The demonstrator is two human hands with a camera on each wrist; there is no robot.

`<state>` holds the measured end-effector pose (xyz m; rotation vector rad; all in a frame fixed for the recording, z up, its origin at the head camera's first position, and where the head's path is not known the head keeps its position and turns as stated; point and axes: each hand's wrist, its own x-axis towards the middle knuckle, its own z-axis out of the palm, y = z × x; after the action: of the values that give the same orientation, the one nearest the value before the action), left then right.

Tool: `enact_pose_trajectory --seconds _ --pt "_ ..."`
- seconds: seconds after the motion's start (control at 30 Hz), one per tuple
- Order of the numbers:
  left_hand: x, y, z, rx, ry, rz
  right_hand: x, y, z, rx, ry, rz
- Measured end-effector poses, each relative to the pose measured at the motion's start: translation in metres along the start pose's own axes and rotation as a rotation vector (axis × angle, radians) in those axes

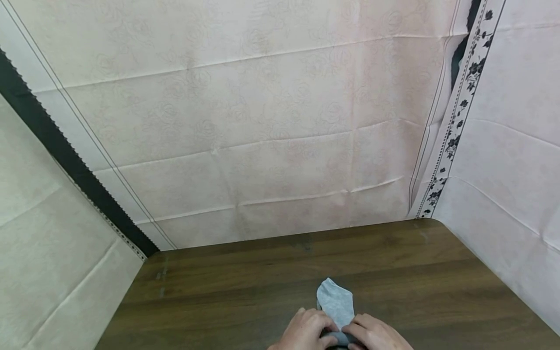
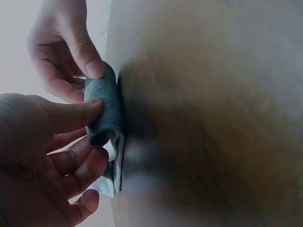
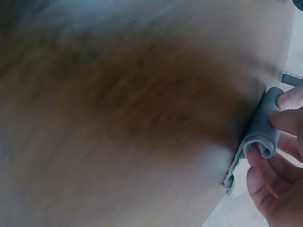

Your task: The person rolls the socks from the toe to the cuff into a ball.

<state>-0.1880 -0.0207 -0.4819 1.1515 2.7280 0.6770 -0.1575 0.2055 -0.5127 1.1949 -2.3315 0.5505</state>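
A grey sock (image 1: 336,299) lies on the wooden table (image 1: 245,282), its lighter flat end pointing away from me. The near part is wound into a darker roll (image 2: 106,111), with an open spiral at its end in both wrist views. My left hand (image 1: 306,330) pinches one end of this roll, thumb on top and fingers curled beneath. At the other end my right hand (image 1: 376,333) grips it between thumb and fingers, a fingertip at the roll's opening in the right wrist view. Both hands are close together, the flat layers (image 3: 232,175) hanging below the roll there.
Pale patterned cloth (image 1: 262,121) stands behind the table, with more cloth panels at the left (image 1: 52,233) and right (image 1: 507,160). A dark strip (image 1: 78,155) runs down the left corner and a floral border (image 1: 459,121) down the right one.
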Motion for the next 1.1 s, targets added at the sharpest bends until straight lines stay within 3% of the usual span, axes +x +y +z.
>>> enact_pose_trajectory --seconds 0.2,0.37,0.57,0.8,0.93,1.1 --pt "-0.0004 0.0001 -0.0003 -0.015 -0.009 -0.013 0.0006 -0.0028 0.0011 0.001 0.056 0.02" --pt "-0.001 -0.0006 -0.0009 0.023 0.001 0.012 -0.0003 -0.0036 0.0009 0.019 0.053 0.034" --pt "-0.0012 0.0 -0.0015 0.038 0.009 0.018 0.0 -0.0012 0.0005 0.004 0.044 -0.008" --pt "-0.0018 0.0011 -0.0019 -0.027 0.031 -0.014 0.0 0.0016 0.0005 -0.023 0.045 -0.06" --pt "-0.0028 0.0012 -0.0029 -0.054 0.062 0.026 0.001 0.003 0.0004 -0.04 0.048 -0.081" --pt "-0.0029 0.0012 -0.0035 -0.087 0.054 0.06 0.0013 0.0031 0.0007 -0.012 0.037 -0.069"
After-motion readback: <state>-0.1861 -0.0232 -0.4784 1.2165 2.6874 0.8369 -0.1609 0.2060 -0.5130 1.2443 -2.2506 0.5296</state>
